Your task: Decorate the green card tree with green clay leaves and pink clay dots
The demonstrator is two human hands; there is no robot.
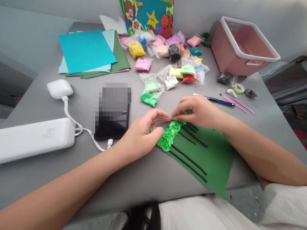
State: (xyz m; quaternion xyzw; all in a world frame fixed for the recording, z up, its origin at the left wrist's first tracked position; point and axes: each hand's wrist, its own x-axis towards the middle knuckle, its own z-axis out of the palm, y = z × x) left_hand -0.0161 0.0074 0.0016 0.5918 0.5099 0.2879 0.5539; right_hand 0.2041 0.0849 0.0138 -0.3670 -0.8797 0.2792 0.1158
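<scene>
A dark green sheet (211,159) lies at the table's front edge, with black clay strips (189,159) running across it. Many small leaf-shaped pieces of bright green clay (169,137) cover its far left end. My left hand (146,132) is curled at that end, a bit of green clay (150,130) showing between its fingers. Over the leafy area, my right hand (196,111) is closed in a pinch, its fingertips meeting those of the left. Whatever sits between the right fingertips is too small to make out.
Bagged coloured clay (151,91) spreads behind the hands. A pink bin (230,51) stands back right, near a pen (220,101) and pink tools (240,105). On the left are a phone (112,124), a cabled power bank (35,139), a white case (59,88) and coloured sheets (86,51).
</scene>
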